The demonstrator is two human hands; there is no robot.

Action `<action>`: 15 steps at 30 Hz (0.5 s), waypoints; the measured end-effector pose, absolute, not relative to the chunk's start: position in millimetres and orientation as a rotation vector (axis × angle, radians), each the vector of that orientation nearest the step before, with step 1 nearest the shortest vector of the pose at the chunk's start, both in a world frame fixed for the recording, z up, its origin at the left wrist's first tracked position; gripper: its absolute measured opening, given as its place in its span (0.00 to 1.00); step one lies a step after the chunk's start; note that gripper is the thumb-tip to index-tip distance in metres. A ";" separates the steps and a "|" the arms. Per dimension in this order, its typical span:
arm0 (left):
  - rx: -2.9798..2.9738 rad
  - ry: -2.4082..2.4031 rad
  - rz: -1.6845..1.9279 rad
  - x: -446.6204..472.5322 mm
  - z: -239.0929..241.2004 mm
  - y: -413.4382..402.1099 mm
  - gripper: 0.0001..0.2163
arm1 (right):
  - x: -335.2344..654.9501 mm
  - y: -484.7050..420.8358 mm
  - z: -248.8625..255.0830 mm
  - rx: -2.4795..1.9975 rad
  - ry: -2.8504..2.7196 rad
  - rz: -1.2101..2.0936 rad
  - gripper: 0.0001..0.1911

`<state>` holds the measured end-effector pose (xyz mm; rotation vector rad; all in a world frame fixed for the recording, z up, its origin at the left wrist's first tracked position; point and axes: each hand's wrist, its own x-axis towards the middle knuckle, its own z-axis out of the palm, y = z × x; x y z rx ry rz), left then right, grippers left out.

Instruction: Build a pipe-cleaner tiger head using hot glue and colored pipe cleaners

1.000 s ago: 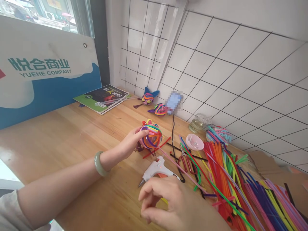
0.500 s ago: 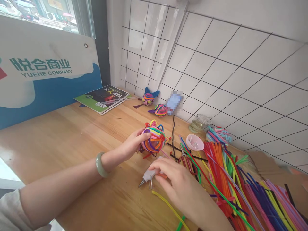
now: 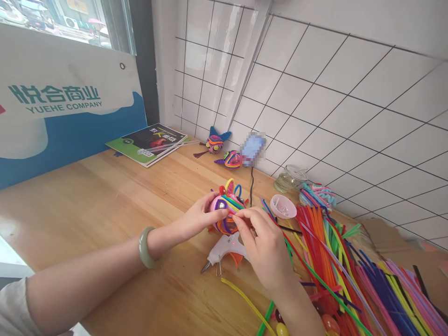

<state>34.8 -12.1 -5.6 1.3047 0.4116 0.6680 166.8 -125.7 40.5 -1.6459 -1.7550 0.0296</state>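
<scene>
My left hand (image 3: pixel 201 215) is closed around the left side of a round ornament (image 3: pixel 235 204) covered in colourful pipe cleaners, with loops standing up on top. My right hand (image 3: pixel 268 242) pinches at the ornament's front right, thumb and index fingertips together against it; the exact bit between them is too small to make out. Just below lies a white glue gun (image 3: pixel 224 248) with an orange trigger, resting on its wire stand, nozzle to the left. The right hand partly covers its rear end. A yellow pipe cleaner (image 3: pixel 241 296) lies in front of the gun.
Many loose pipe cleaners (image 3: pixel 315 242) spread across the right side. A pink bowl (image 3: pixel 283 206) holds small clear pieces near a glass jar (image 3: pixel 289 178). Two finished-looking ornaments (image 3: pixel 214 143) and a phone (image 3: pixel 253 149) sit by the wall. Booklets (image 3: pixel 149 144) lie at the back left.
My right hand has let go of the glue gun, leaving it on the table, and moved up to the ornament. The left hand has turned the ornament, showing a shiny silver spot on it.
</scene>
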 end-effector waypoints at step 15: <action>0.923 0.330 0.588 35.8 -3.0 -2.0 0.19 | 210.9 -124.3 48.9 -1.761 -1.229 0.405 0.12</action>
